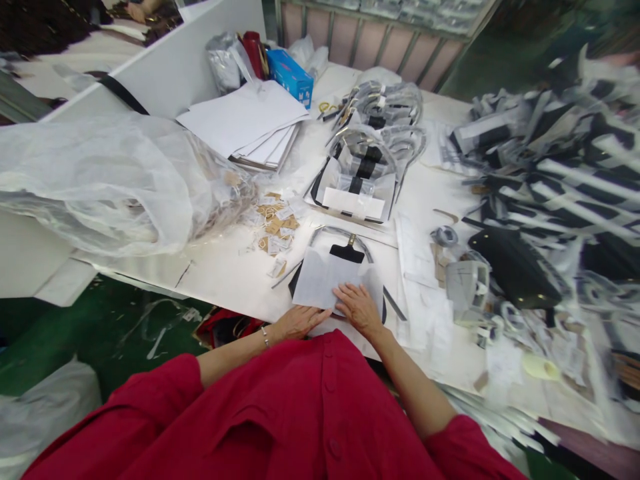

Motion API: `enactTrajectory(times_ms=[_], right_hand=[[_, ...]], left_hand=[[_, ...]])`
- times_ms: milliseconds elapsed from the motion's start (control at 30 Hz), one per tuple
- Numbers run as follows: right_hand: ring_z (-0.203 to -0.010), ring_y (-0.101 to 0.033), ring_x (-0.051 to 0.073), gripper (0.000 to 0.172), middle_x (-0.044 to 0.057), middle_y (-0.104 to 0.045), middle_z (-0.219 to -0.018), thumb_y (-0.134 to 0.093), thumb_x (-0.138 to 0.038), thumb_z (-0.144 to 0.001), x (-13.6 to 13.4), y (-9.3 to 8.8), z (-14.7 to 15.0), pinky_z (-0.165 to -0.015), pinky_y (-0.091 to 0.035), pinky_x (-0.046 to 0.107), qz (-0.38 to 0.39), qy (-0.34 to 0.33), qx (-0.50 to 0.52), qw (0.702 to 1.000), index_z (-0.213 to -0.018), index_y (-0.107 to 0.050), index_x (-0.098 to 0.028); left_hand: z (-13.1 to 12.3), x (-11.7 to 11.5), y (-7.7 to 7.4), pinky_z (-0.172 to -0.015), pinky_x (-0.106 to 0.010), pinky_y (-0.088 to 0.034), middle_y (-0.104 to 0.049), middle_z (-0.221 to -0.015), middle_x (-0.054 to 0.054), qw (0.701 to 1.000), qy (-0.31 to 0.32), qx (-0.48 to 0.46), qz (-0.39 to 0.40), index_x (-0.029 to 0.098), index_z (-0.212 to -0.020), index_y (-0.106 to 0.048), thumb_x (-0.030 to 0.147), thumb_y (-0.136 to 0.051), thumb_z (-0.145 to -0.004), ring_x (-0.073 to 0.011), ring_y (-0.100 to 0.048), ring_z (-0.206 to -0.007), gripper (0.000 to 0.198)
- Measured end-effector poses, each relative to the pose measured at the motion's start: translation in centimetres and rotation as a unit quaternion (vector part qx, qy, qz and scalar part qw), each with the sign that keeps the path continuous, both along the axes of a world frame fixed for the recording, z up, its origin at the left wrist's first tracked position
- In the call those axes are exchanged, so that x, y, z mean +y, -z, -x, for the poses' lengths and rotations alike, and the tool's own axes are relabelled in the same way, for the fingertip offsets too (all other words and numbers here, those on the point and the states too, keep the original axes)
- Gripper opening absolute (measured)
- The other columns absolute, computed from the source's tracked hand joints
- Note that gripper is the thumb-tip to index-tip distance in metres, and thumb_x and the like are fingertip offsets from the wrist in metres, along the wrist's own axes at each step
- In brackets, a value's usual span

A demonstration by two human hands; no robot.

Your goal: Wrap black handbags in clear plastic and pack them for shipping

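Observation:
A black handbag (295,283) lies flat in front of me, mostly covered by a white sheet (316,270). Its black flap tab (347,253) with a gold-coloured fitting sticks out above the sheet, and a handle in greyish wrapping (327,231) arches behind. My right hand (359,308) rests on the sheet's lower right part, fingers spread. Along the bag's near edge lies my left hand (299,322), fingers stretched out towards the right; its fingertips are close to the right hand. Neither hand visibly grips anything.
Wrapped handbags (357,177) are lined up behind. Brown and white string tags (276,223) lie to the left, near a large plastic bag (125,180). White sheets (245,123) and a blue box (291,77) stand farther back. At right are a tape dispenser (467,287) and heaped black bags (517,267).

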State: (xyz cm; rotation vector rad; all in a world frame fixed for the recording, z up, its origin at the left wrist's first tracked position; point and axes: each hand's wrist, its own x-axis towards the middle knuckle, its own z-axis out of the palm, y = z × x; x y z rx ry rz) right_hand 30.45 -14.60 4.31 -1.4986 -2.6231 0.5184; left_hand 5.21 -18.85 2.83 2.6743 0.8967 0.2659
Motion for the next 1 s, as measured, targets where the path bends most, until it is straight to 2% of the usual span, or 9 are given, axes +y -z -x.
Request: enactTrajectory(times_ms=[133,400,600,800,900,1000], right_hand=[[-0.133,-0.046,0.028,0.055,0.010,-0.057,-0.138,-0.059,-0.035,-0.091,0.3,-0.7,-0.1,-0.114,-0.028,0.053,0.006,-0.013,-0.001,1.000,-0.143,-0.044,-0.026],[-0.129,-0.050,0.029,0.053,0.010,-0.060,-0.135,-0.062,-0.018,-0.085,2.5,-2.1,0.0,-0.113,-0.026,0.058,0.039,-0.037,-0.043,0.998,-0.137,-0.051,-0.024],[-0.128,-0.052,0.025,0.048,0.011,-0.059,-0.136,-0.048,-0.005,-0.086,1.1,-0.4,0.7,-0.112,-0.036,0.049,0.014,-0.015,-0.010,1.000,-0.130,-0.057,-0.020],[-0.128,-0.052,0.026,0.040,0.013,-0.059,-0.135,-0.044,-0.018,-0.094,-0.4,1.1,1.2,-0.112,-0.037,0.051,-0.040,0.042,0.045,0.997,-0.132,-0.056,-0.019],[-0.128,-0.053,0.025,0.038,0.013,-0.060,-0.134,-0.043,-0.021,-0.095,-0.8,1.5,1.2,-0.113,-0.037,0.050,-0.061,0.047,0.068,0.995,-0.131,-0.058,-0.018],[-0.129,-0.052,0.024,0.039,0.013,-0.060,-0.134,-0.043,-0.022,-0.096,-1.3,2.1,1.1,-0.113,-0.036,0.051,-0.066,0.048,0.082,0.993,-0.133,-0.056,-0.018]], left_hand=[[0.1,0.2,0.4,-0.080,-0.032,-0.051,-0.066,-0.107,-0.012,0.998,-0.034,0.012,0.044,0.012,-0.152,-0.018,0.011,-0.042,-0.091,-0.0215,-0.065,-0.094,0.065],[-0.1,0.1,1.0,-0.083,-0.036,-0.051,-0.067,-0.103,-0.013,0.998,-0.037,0.016,0.050,0.008,-0.149,-0.026,0.006,-0.046,-0.085,-0.0236,-0.065,-0.093,0.067],[-0.4,-0.1,1.0,-0.086,-0.038,-0.051,-0.066,-0.102,-0.015,0.996,-0.063,0.021,0.051,0.009,-0.150,-0.024,0.004,-0.042,-0.084,-0.0244,-0.064,-0.094,0.068],[-1.0,-0.2,1.0,-0.090,-0.037,-0.050,-0.062,-0.113,-0.016,0.992,-0.114,0.022,0.050,0.008,-0.149,-0.025,0.003,-0.039,-0.082,-0.0250,-0.058,-0.104,0.068],[-1.3,0.1,0.7,-0.092,-0.038,-0.048,-0.062,-0.112,-0.017,0.992,-0.108,0.033,0.048,0.005,-0.145,-0.033,0.005,-0.042,-0.083,-0.0263,-0.056,-0.107,0.062],[-1.4,0.7,-0.2,-0.088,-0.041,-0.047,-0.066,-0.101,-0.018,0.993,-0.090,0.064,0.048,0.004,-0.139,-0.042,0.008,-0.044,-0.085,-0.0284,-0.058,-0.102,0.054]])
